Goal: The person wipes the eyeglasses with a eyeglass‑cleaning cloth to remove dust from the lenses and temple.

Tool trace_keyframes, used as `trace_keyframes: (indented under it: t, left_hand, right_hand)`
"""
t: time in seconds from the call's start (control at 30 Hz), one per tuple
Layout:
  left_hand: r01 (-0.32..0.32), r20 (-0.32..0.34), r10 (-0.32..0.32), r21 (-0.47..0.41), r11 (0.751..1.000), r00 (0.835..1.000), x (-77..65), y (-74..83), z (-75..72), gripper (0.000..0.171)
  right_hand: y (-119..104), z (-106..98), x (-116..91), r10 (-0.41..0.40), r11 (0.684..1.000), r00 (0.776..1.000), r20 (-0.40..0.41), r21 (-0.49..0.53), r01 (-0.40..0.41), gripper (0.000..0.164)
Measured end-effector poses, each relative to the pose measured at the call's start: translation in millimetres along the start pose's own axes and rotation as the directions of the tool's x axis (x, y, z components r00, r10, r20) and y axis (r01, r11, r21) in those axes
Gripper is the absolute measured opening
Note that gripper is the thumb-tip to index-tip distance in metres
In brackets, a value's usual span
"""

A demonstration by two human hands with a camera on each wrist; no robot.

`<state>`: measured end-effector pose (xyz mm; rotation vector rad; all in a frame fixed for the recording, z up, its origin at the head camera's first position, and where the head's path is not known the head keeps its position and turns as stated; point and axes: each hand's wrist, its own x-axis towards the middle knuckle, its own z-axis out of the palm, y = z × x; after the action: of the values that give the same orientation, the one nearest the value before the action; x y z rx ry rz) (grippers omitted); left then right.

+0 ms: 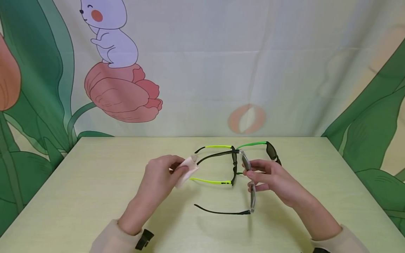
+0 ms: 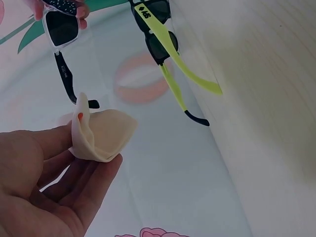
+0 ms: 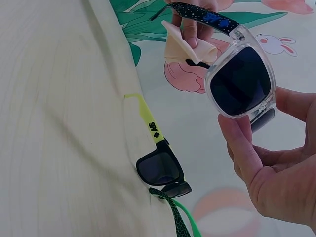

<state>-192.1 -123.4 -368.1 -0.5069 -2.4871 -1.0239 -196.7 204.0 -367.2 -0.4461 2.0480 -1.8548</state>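
My right hand (image 1: 278,181) holds a pair of clear-framed sunglasses (image 1: 252,200) around the middle of the front, thumb on one side and fingers on the other. Both black temples point left; the right wrist view shows white specks and blue marks on one temple (image 3: 207,16). Between thumb and fingers my left hand (image 1: 159,177) pinches a folded pale cloth (image 1: 187,171). The tip of the far temple overlaps the cloth's edge in the head view. In the left wrist view the cloth (image 2: 111,133) bulges open like a small pouch.
Behind the held pair, sunglasses with yellow temples (image 1: 215,182) and a black front lie on the table (image 1: 104,189). Another pair with green temples (image 1: 253,144) lies just right of them. A printed curtain (image 1: 196,70) hangs behind the table's far edge.
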Motion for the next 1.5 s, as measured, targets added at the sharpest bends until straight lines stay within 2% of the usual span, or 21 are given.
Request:
trace_keyframes:
  t: [0.23,0.5,0.73,0.97,1.23,1.5]
  left_hand:
    - [0.037,0.051,-0.035,-0.039,0.999,0.998,-0.2,1.6,4.3,0.013]
    - [0.012,0.067,-0.010,-0.035,0.999,0.998,1.0,7.2,9.3,0.015]
    - [-0.062,0.011,0.062,0.047,0.997,0.998,0.6,6.9,9.4,0.018]
    - [-0.174,-0.001,0.175,0.082,0.981,0.985,3.3,11.0,11.9,0.019]
    - [-0.207,0.045,0.202,0.166,0.964,0.978,5.3,20.3,17.1,0.018]
    - [-0.249,0.040,0.246,0.196,0.948,0.968,8.5,31.8,24.3,0.017]
  right_hand:
    - [-2.2,5.4,1.1,-0.018,1.000,0.999,0.033,0.022,0.017,0.048]
    - [-4.8,14.1,4.0,-0.016,1.000,0.998,0.057,0.002,0.015,0.049]
    - [-2.5,19.9,3.8,-0.027,0.998,0.999,0.044,-0.063,0.030,0.050]
    - [0.2,30.8,6.7,-0.036,0.993,0.997,0.067,-0.114,0.043,0.054]
    - [-1.5,40.8,9.8,-0.038,0.984,0.997,0.067,-0.173,0.049,0.051]
    - [0.0,48.8,9.9,-0.047,0.979,0.996,0.078,-0.194,0.062,0.047]
